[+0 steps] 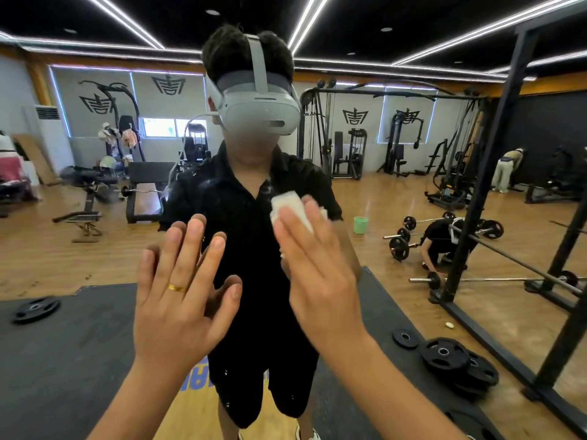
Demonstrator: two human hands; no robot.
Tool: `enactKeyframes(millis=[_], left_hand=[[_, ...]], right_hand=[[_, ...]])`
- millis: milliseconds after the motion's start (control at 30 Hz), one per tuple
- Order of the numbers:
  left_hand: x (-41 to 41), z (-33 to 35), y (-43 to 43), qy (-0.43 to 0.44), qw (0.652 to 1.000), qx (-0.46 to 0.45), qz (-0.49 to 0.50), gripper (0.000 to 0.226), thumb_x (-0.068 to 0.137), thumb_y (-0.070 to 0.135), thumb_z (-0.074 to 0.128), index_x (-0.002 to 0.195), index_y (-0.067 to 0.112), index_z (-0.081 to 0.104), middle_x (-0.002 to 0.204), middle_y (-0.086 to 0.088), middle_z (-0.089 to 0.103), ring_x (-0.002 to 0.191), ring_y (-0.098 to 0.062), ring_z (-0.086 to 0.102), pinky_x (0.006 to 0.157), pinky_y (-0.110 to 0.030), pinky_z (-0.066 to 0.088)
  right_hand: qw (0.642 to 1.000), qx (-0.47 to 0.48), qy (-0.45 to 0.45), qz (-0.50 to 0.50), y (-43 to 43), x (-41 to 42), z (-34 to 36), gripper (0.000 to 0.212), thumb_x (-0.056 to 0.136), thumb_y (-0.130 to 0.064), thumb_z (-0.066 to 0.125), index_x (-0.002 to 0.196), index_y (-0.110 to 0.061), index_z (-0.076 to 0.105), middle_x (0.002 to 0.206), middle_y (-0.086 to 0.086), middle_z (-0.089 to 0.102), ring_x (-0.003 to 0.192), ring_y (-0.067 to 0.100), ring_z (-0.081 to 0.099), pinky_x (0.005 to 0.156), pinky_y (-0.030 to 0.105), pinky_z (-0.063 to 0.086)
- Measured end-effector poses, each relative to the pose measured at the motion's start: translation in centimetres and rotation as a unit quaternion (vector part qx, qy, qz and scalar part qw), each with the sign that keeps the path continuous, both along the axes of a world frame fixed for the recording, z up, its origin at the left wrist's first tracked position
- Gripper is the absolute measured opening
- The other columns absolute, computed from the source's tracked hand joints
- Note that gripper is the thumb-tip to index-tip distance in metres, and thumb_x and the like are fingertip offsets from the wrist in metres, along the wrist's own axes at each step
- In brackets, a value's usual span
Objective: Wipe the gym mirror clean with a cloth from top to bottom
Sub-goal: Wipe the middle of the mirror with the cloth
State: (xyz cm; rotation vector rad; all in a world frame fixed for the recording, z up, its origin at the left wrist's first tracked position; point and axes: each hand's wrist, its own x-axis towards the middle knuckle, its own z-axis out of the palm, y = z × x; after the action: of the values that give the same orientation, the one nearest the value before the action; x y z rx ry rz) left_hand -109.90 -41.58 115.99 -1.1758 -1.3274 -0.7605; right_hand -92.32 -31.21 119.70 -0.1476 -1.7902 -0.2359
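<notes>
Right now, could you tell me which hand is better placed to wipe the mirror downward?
The right hand: it presses the white cloth against the mirror, while the left hand is bare.

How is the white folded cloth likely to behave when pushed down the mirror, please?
Probably soft and floppy: the white folded cloth bunches under the right hand. Likely light, being small. Should slide easily on the smooth mirror.

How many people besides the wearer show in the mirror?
2: a crouching person by the barbells, and a bent-over person at the far right. Others may be hidden.
</notes>
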Motion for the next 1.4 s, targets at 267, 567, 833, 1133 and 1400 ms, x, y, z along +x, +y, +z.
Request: enactKeyframes(millis=[267, 567, 833, 1133, 1400], left_hand=[[0.4, 0.6, -0.5, -0.017, 0.999, -0.017, -0.026, 0.06, 0.103, 0.037, 0.051, 0.155, 0.01, 0.04, 0.166, -0.015, 0.029, 0.156, -0.031, 0.023, 0.126, -0.051, 0.013], [-4.7, 1.8, -6.6, -0.044, 0.998, -0.01, -0.048, 0.059, 0.1, 0.026, 0.049, 0.153, 0.003, 0.037, 0.159, -0.017, 0.037, 0.156, -0.026, 0.021, 0.126, -0.057, 0.011], [-7.8, 1.1, -6.8, 0.005, 1.0, -0.017, 0.006, 0.062, 0.104, 0.031, 0.044, 0.16, 0.008, 0.031, 0.17, -0.005, 0.019, 0.158, -0.027, 0.017, 0.127, -0.051, 0.005], [-8.0, 1.0, -6.9, 0.0, 1.0, -0.016, 0.009, 0.062, 0.104, 0.031, 0.047, 0.16, 0.01, 0.031, 0.168, -0.009, 0.027, 0.157, -0.027, 0.018, 0.127, -0.05, 0.006], [-8.0, 1.0, -6.9, 0.001, 1.0, -0.012, 0.007, 0.061, 0.104, 0.029, 0.049, 0.159, 0.01, 0.034, 0.167, -0.01, 0.029, 0.157, -0.028, 0.02, 0.128, -0.05, 0.006]], right_hand=[[0.99, -0.073, 0.116, -0.016, -1.2, -2.3, 2.1, 0.047, 0.097, 0.016, 0.056, 0.142, 0.004, 0.055, 0.152, 0.008, 0.047, 0.153, 0.032, 0.028, 0.126, 0.045, 0.028], [0.996, -0.054, 0.053, -0.053, -0.9, -1.9, 1.8, 0.045, 0.1, 0.009, 0.056, 0.144, 0.001, 0.053, 0.157, 0.009, 0.045, 0.151, 0.039, 0.033, 0.124, 0.045, 0.031], [0.99, -0.112, 0.062, -0.061, -5.2, -5.8, -2.0, 0.044, 0.109, -0.005, 0.034, 0.15, 0.0, 0.047, 0.16, 0.012, 0.04, 0.157, 0.032, 0.021, 0.126, 0.046, 0.026], [0.981, -0.086, 0.127, -0.121, -2.9, -3.8, 4.3, 0.041, 0.103, 0.004, 0.045, 0.143, 0.007, 0.051, 0.152, 0.011, 0.044, 0.149, 0.037, 0.029, 0.128, 0.031, 0.016], [0.99, -0.073, 0.06, -0.107, -4.5, -4.4, -0.8, 0.05, 0.115, -0.02, 0.023, 0.139, 0.006, 0.059, 0.15, 0.01, 0.049, 0.148, 0.037, 0.028, 0.125, 0.047, 0.028]])
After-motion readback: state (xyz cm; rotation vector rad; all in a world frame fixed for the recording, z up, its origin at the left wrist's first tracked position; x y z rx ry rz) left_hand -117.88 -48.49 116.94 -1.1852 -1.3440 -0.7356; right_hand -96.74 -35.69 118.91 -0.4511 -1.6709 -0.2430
